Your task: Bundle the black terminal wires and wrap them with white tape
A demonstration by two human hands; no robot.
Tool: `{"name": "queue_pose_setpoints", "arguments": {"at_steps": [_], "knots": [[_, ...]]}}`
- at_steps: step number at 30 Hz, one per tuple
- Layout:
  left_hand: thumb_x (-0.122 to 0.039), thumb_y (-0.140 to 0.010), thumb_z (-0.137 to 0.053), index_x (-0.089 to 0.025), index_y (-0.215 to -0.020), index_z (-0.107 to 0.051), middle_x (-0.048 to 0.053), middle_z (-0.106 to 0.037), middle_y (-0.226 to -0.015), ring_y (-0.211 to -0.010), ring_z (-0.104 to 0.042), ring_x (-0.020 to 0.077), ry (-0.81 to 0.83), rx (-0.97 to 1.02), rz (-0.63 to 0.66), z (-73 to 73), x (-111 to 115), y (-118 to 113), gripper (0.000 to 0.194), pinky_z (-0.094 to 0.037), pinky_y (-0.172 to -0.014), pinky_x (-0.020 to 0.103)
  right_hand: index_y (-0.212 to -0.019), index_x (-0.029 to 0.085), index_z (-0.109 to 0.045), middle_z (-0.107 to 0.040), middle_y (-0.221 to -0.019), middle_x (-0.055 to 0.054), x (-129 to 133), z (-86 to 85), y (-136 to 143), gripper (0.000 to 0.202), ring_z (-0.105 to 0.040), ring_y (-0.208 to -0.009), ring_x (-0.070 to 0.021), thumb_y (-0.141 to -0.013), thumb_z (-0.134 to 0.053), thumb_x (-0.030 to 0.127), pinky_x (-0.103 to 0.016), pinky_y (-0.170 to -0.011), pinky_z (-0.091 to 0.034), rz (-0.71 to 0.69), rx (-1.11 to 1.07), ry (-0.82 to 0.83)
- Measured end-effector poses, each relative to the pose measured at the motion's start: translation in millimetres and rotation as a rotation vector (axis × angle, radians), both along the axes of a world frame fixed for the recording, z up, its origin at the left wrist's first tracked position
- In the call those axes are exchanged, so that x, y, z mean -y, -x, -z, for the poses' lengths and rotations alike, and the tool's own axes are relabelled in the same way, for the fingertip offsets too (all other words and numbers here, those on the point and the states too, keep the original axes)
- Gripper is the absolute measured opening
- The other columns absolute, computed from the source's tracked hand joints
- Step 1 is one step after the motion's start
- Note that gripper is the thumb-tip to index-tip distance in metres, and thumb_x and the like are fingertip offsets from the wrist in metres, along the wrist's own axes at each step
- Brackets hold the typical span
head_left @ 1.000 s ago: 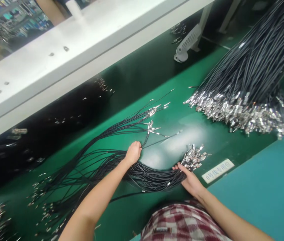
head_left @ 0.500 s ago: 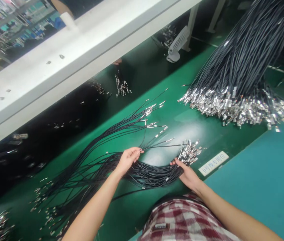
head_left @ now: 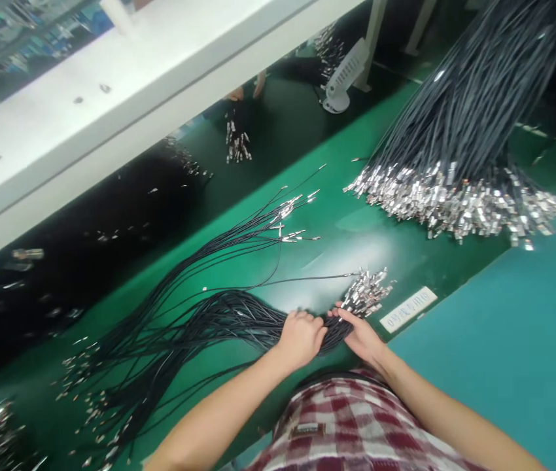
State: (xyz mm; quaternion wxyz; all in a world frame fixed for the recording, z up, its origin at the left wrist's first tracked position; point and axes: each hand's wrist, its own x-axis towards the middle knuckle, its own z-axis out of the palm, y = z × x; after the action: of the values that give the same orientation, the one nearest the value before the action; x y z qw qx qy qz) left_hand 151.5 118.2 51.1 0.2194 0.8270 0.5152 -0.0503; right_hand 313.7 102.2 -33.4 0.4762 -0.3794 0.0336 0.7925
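A thick bundle of black cables (head_left: 246, 314) with silvery metal end fittings (head_left: 367, 292) runs across the green bench in front of me. My left hand (head_left: 302, 337) is closed around the bundle, knuckles up. Just to its right, my right hand (head_left: 359, 330) grips the same bundle close below the metal ends. One single cable (head_left: 302, 280) runs apart above the bundle and reaches the fittings. Behind it lies a smaller group of loose black cables (head_left: 209, 248), its metal tips spread out on the bench.
A large heap of black cables (head_left: 464, 124) with metal ends lies at the right. A white label strip (head_left: 409, 309) sits near the bench edge. A white shelf beam (head_left: 125, 98) crosses overhead; beyond it are a grey bracket (head_left: 344, 78) and another person's hands (head_left: 246, 91).
My left hand has let go of several loose cable ends, moved right and down, and closed around the bundle beside my right hand. My right hand keeps its grip.
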Motion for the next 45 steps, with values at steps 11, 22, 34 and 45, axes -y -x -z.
{"name": "queue_pose_setpoints", "arguments": {"at_steps": [11,22,34,45], "knots": [[-0.005,-0.084,-0.050,-0.014,-0.099,-0.058,0.015,-0.059,-0.105,-0.102,-0.058,0.0261,-0.180,0.042,-0.504,35.2,-160,46,0.019,-0.046,-0.090,0.039,-0.081,0.023,-0.073,-0.070,-0.074,0.001,-6,-7.3,5,0.026,-0.066,-0.078,-0.0186,-0.059,-0.087,0.024,-0.031,-0.078,-0.052,0.023,-0.041,0.071],[-0.004,-0.080,-0.044,-0.019,-0.086,-0.055,0.007,-0.062,-0.091,-0.091,-0.056,0.0214,-0.077,0.356,-0.199,51.6,-65,33,0.019,-0.048,-0.084,0.036,-0.082,0.020,-0.072,-0.069,-0.073,0.001,-11,-9.0,2,0.027,-0.066,-0.077,-0.0168,-0.059,-0.086,0.021,-0.029,-0.077,-0.050,0.012,-0.065,0.074],[-0.023,-0.086,-0.061,-0.018,-0.110,-0.052,0.013,-0.056,-0.121,-0.113,-0.049,0.0282,-0.195,-0.052,-0.022,24.6,-121,24,0.026,-0.043,-0.096,0.046,-0.083,0.020,-0.072,-0.069,-0.072,0.001,-10,-12.0,1,0.028,-0.065,-0.077,-0.0182,-0.059,-0.087,0.024,-0.033,-0.079,-0.048,0.026,-0.058,0.026],[-0.023,-0.098,-0.041,-0.018,-0.102,-0.059,0.008,-0.059,-0.100,-0.095,-0.054,0.0208,-0.217,0.169,0.091,38.5,-67,9,0.019,-0.044,-0.085,0.034,-0.081,0.022,-0.071,-0.070,-0.076,0.002,14,-11.2,-4,0.028,-0.065,-0.082,-0.0189,-0.058,-0.086,0.022,-0.035,-0.086,-0.048,-0.013,-0.083,-0.013]]}}
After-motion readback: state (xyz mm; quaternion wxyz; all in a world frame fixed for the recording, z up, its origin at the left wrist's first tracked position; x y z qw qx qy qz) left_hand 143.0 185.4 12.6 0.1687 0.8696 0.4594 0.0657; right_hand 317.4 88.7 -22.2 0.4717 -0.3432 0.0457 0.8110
